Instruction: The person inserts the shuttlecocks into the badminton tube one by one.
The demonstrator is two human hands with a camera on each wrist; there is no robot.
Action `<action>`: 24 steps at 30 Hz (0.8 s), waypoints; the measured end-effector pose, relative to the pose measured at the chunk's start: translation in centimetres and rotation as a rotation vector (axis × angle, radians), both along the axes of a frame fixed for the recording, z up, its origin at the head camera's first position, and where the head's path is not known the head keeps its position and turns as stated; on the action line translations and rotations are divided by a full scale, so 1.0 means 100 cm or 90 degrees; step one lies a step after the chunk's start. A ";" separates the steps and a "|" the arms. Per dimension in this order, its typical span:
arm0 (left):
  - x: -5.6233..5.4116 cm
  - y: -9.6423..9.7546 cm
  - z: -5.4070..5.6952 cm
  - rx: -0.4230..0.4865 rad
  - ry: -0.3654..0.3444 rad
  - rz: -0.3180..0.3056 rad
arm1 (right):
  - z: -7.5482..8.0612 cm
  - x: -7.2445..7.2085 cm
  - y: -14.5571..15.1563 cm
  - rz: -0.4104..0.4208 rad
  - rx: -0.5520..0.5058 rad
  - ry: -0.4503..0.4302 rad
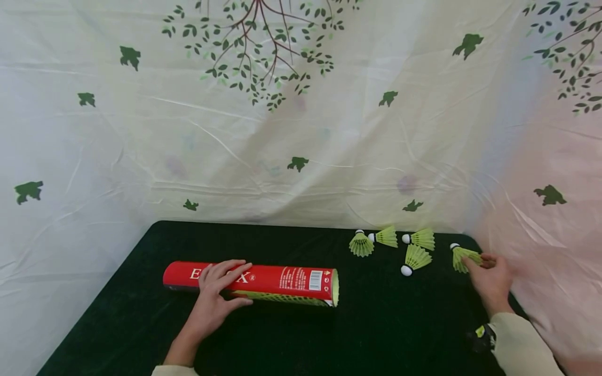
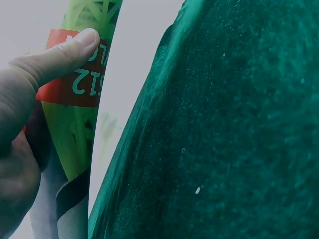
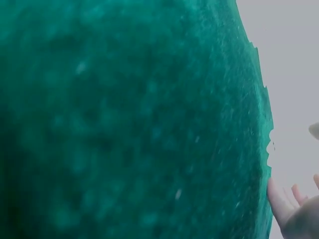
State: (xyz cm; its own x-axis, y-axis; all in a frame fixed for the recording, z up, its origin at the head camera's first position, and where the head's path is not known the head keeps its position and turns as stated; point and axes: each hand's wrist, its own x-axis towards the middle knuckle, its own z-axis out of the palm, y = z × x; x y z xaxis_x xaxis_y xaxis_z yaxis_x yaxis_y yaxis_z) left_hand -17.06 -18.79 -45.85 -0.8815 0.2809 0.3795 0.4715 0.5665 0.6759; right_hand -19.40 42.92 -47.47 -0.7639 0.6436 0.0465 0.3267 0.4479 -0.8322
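My left hand [image 1: 216,295] grips the tube [image 1: 277,277], its length running nine to three o'clock; well beyond its three-o'clock end, my right hand [image 1: 494,282] pinches a shuttle [image 1: 459,257].

The tube [image 1: 270,281] lies crosswise on the table [image 1: 385,334], the left hand [image 1: 215,296] across its middle; to its right and farther back lie four shuttlecocks [image 1: 386,237] – three along the back edge, one in front of the rightmost – and right of these, near the table's corner, a fifth shuttlecock [image 1: 460,259] in the right hand [image 1: 491,279]; the curtain [image 1: 329,143] stands behind
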 end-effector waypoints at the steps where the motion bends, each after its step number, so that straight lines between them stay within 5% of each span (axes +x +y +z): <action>1: 0.000 0.000 0.000 0.000 0.000 0.000 | 0.000 -0.001 0.000 0.000 -0.005 0.000; 24: 0.002 0.001 -0.002 -0.007 0.007 0.005 | 0.000 -0.007 0.005 0.011 -0.040 0.004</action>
